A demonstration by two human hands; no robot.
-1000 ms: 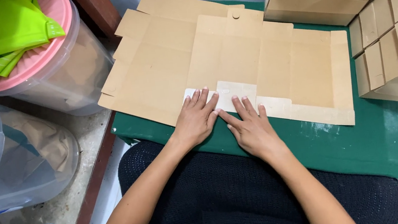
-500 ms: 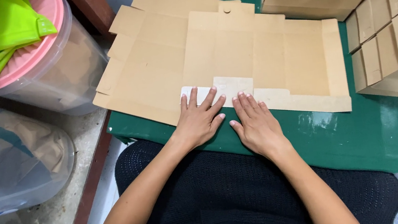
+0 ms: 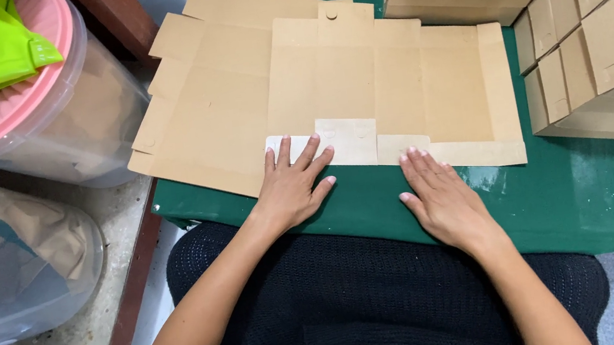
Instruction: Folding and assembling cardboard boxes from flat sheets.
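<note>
Lap: black knit fabric | Left hand: flat, fingers spread, pressing folded flap, gripping nothing | Right hand: flat, open, now slid outward along near edge, fingertips at the fold | Flat cardboard blank: on green mat; crease being smoothed wider | Beyond: finished boxes; lidded tubs left.

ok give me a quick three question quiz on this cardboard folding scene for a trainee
1. True or false: the left hand lies flat with its fingers on the near edge of the flat cardboard sheet.
2. What colour is the mat under the sheet? A red, B green, C white.
3. Fill in: the folded boxes are stacked on the person's ____ side.

Key
1. True
2. B
3. Right; the right hand rests flat on the mat, its fingertips at the sheet's near edge.
</note>
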